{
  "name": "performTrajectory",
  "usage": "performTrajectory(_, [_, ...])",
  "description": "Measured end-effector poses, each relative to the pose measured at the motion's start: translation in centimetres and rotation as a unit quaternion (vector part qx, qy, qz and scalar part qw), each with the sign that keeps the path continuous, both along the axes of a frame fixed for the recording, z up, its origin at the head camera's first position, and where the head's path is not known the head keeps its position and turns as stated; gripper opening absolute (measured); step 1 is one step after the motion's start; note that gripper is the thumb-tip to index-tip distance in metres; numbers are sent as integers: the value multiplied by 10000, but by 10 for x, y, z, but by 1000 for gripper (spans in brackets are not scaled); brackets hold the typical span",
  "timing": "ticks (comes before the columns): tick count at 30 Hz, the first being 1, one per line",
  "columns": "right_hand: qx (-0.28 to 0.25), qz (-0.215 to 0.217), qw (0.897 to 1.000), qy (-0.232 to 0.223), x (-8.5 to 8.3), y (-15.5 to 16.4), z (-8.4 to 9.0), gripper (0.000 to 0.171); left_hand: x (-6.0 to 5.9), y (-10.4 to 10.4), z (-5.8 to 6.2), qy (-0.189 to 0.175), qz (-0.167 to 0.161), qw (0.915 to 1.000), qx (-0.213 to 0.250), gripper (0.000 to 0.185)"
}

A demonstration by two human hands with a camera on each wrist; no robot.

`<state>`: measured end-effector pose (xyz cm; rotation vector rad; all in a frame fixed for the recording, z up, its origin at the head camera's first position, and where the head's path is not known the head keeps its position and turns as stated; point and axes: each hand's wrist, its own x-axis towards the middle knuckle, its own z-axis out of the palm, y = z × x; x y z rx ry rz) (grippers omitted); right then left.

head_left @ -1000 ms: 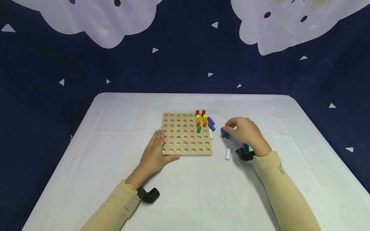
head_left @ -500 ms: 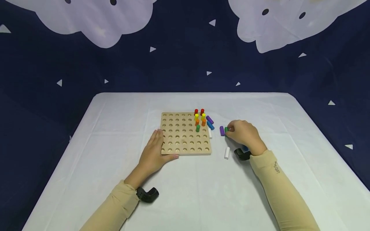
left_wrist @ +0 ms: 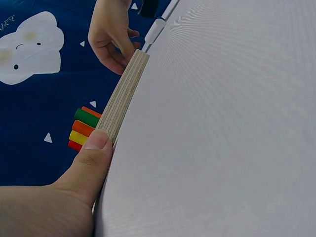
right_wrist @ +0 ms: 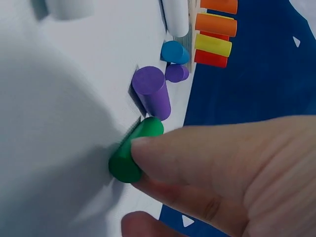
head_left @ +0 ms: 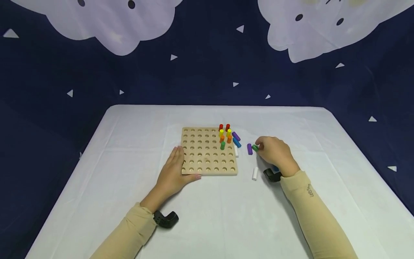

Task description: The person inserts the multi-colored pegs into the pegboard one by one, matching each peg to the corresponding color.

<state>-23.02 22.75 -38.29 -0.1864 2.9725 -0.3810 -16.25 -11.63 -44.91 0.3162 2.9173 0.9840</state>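
The right hand (head_left: 275, 153) pinched a green peg (head_left: 255, 147) between thumb and fingertips (right_wrist: 148, 148), the peg lying just beside a purple peg (head_left: 249, 149) on the desk (head_left: 291, 122), to the right of the wooden pegboard (head_left: 207, 158). The left hand (head_left: 173, 172) rested flat with straight fingers against the pegboard's left edge (thumb pressed on its near side). A white peg (head_left: 254, 173) lay near the right wrist.

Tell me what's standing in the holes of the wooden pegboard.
Seven pegs stand in the wooden pegboard's far right corner: two red pegs, two yellow pegs, two orange pegs and one green peg. The left hand covers holes at the near left edge.
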Motion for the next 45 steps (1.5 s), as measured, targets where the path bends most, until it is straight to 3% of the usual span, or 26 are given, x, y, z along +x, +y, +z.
performTrajectory(14, [152,4,9999,-68,-2,-1,-8,34,1,0,0,45,32,10000,-34,126])
performTrajectory(20, [60,52,9998,177,-3,0,-9,33,2,0,-2,37,44,10000,-39,126])
performTrajectory(35, [-1324,82,9898,528,-3,-15,-1,27,-3,1,0,132,-23,9999,-65,126])
performTrajectory(45, [-2032,165,9788,171,-10,-35,-7,23,-1,0,-1,52,4,9999,-115,126])
